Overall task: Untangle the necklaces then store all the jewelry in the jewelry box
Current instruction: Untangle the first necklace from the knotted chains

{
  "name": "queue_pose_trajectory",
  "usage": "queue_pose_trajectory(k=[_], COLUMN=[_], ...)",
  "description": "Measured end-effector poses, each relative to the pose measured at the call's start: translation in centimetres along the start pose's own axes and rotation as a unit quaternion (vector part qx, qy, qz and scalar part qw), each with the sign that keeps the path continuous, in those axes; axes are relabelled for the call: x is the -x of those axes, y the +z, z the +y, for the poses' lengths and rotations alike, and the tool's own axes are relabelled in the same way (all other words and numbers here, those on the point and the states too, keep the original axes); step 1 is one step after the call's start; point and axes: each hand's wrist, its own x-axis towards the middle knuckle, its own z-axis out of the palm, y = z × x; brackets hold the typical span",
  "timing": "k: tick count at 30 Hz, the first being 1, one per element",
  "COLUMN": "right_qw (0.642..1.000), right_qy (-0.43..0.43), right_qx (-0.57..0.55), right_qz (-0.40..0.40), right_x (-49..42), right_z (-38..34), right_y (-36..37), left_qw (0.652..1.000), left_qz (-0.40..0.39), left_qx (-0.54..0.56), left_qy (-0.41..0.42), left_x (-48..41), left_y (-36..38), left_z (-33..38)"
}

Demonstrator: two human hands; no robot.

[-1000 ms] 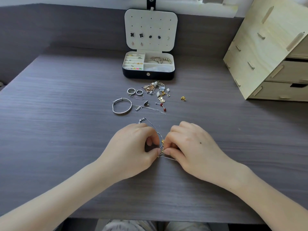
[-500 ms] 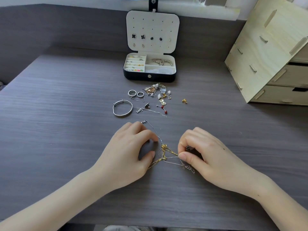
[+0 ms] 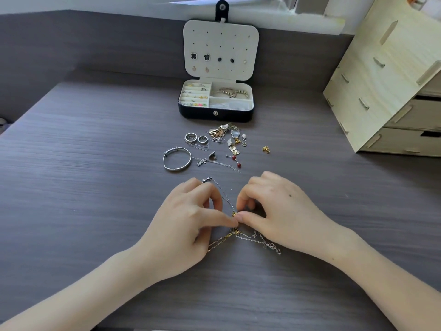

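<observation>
Head camera looks down on the desk (image 3: pixel 95 187), where the tangled necklaces (image 3: pixel 236 231) lie near the front edge, about midway along it, between the two hands. The left hand (image 3: pixel 188 223) and the right hand (image 3: pixel 281 216) meet thumb tip to thumb tip over the knot. Each pinches the chains there between thumb and forefinger, with the other fingers curled in, probably so the strands can be teased apart from close by. A gold chain (image 3: pixel 219 242) trails out under the left hand, a silver chain (image 3: pixel 262 242) runs off under the right, and a further silver strand leads back past the left knuckles. Untangling looks far from finished, as the chains cross at the knot. Toward the back edge the jewelry box (image 3: pixel 216 113) stands with its lid (image 3: pixel 220 48) up, trays partly filled and stud earrings pinned inside the lid, ready to take more. Between box and hands wait a silver bangle (image 3: pixel 177 160), two rings (image 3: pixel 191 136), a heap of loose pendants (image 3: pixel 226 134) and a gold stud (image 3: pixel 266 149). A wooden drawer unit (image 3: pixel 386 87) occupies the back right corner.
</observation>
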Motion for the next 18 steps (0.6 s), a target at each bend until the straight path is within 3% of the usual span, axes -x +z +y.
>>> queue_pose_trajectory(k=[18], right_qw=[0.992], right_qy=[0.077], right_qx=[-0.085], right_qz=[0.042], right_x=[0.5], right_z=[1.3], right_y=[-0.2], left_qw=[1.000], left_qz=[-0.002], left_qx=[0.014], left_qy=[0.020], left_x=[0.1], left_y=[0.6], left_z=[-0.7])
